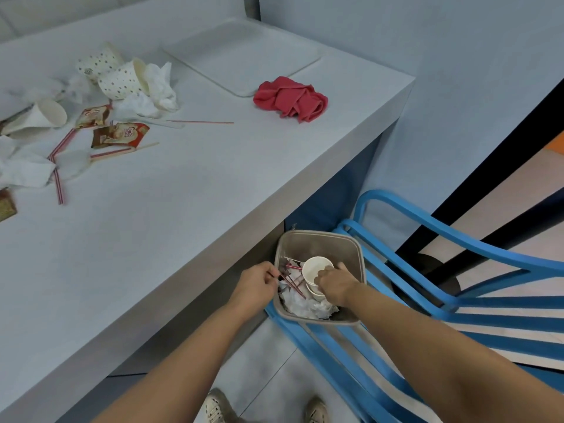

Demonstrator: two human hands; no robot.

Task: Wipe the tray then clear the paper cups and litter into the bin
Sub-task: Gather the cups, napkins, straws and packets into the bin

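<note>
Pinching straws (292,284) in left grip (257,285), clasping cup (312,268) in right grip (335,284), over bin (317,239); litter (120,135) on worktop (183,215) beside bin.

Pale grey table (183,209), long and bare along the near side. Carries at the far end a white tray (241,53) lying flat, with a crumpled red cloth (291,99) just beside its near edge. Holds toward the left a spread of litter: two dotted paper cups (122,80) on their sides, a plain paper cup (45,114) tipped over, crumpled napkins (158,83), brown sachets (120,134), striped straws (59,178), a thin red stirrer (201,122) and a wooden stick (146,145). Beside the table's near corner, a blue slatted chair (457,248) with a grey bin (360,248) standing on the seat
</note>
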